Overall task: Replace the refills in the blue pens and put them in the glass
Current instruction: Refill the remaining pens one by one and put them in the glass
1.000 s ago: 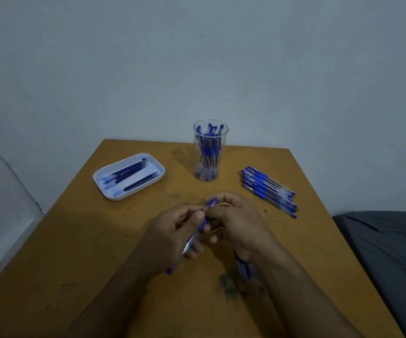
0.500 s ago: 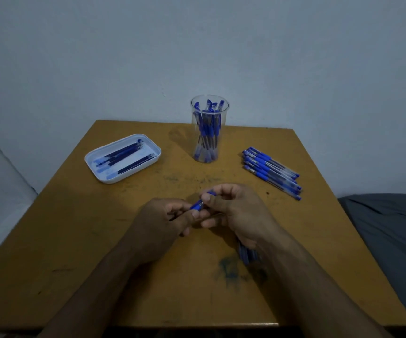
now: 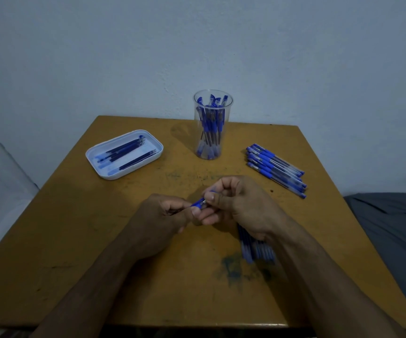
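Left hand (image 3: 163,215) and right hand (image 3: 231,203) both pinch one blue pen (image 3: 198,203); judged light, stiff, slick; best held at its rubber sleeve between them

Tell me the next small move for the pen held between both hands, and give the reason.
Probably finish twisting the pen shut: the left hand grips its blue grip end while the right hand pinches the other part, so the two pieces seem to be meeting at the joint. Once joined, it would go into the glass, which already holds pens.
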